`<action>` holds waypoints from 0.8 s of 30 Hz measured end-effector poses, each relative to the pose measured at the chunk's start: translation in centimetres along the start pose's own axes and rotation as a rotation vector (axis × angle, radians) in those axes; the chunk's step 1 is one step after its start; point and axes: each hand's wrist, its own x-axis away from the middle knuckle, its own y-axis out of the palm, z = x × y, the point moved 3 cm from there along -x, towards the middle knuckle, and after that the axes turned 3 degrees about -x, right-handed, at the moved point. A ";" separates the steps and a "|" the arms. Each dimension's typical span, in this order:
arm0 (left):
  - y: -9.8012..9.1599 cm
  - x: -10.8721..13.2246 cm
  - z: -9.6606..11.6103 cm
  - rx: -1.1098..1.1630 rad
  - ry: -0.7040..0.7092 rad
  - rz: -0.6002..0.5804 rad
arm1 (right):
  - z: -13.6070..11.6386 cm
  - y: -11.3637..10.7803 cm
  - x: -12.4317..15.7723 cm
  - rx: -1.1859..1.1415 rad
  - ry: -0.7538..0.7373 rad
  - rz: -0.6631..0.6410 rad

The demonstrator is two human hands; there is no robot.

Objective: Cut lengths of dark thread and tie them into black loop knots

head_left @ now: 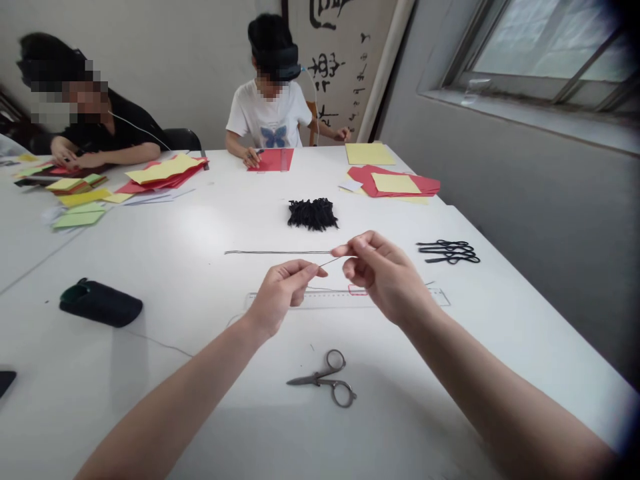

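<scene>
We see the left hand (280,293) pinching a thin dark thread (330,262) between thumb and forefinger, and the right hand (385,273) gripping it too, so the thread runs straight between them, its ends lost to us among the fingers. Below this grip, the hands partly block our view of a clear ruler (320,297), and beyond the grip a dark strand (277,253) disappears behind the right fingers. Scissors (316,379) lie nearer us than the grip, and far to its left a dark object (6,381) is cut off, so we cannot tell what it is.
</scene>
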 end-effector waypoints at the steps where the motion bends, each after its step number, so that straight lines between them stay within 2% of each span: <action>1: -0.2 0.0 0.6 -0.002 -0.008 -0.031 | -0.7 -0.4 0.0 -0.024 -0.029 0.029; 4: -1.0 0.4 2.3 -0.069 -0.022 -0.108 | -3.0 -2.2 0.1 -0.021 -0.168 0.126; 7: -2.2 1.1 3.1 -0.186 -0.029 -0.137 | -5.1 -4.1 0.6 -0.035 -0.296 0.196; 12: -5.9 3.1 2.0 -0.379 -0.160 -0.113 | -6.9 -7.4 1.9 -0.071 -0.423 0.326; 15: -8.5 4.6 0.9 -0.484 -0.258 -0.083 | -6.6 -9.4 2.7 -0.037 -0.427 0.391; 18: -10.6 6.1 0.3 -0.677 -0.328 -0.079 | -5.5 -11.1 3.3 -0.001 -0.368 0.431; 21: -11.8 7.0 0.3 -0.872 -0.341 -0.058 | -4.2 -12.4 3.6 0.009 -0.300 0.467; 24: -12.3 7.4 0.3 -0.934 -0.331 -0.051 | -3.4 -13.3 3.6 0.003 -0.258 0.503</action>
